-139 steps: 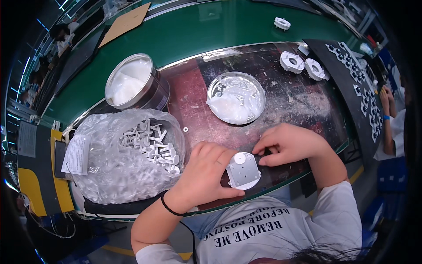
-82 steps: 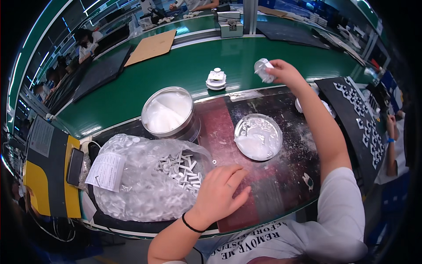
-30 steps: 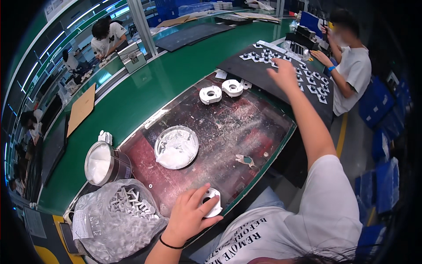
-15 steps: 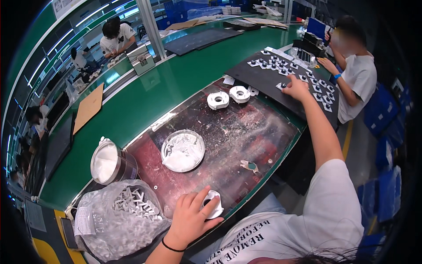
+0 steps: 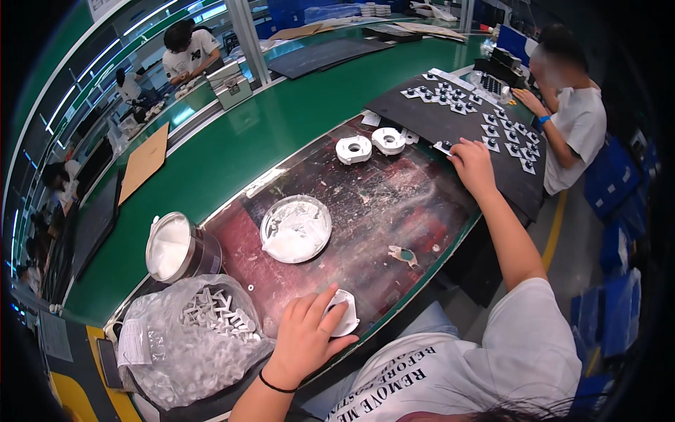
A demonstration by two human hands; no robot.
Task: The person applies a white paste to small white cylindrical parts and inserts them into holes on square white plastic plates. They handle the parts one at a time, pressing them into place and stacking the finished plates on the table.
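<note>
My left hand rests at the near edge of the work board, its fingers and thumb curved around a white ring-shaped plastic housing lying there. The fingers partly cover the housing's left side. Out to the far right, my right hand pinches a small white square plate with a black knob at the left edge of a black sheet. More such knobbed plates stand on that sheet in loose rows. Two similar white housings sit at the board's far side.
A round lid with white paste lies mid-board. To its left stand an open tin of white paste and a clear bag of white plastic pins. A co-worker sits at the far right beyond the black sheet.
My right hand has moved left and nearer along the black sheet, bringing a knobbed plate to the sheet's edge. My left hand stays at the housing, having shifted slightly.
</note>
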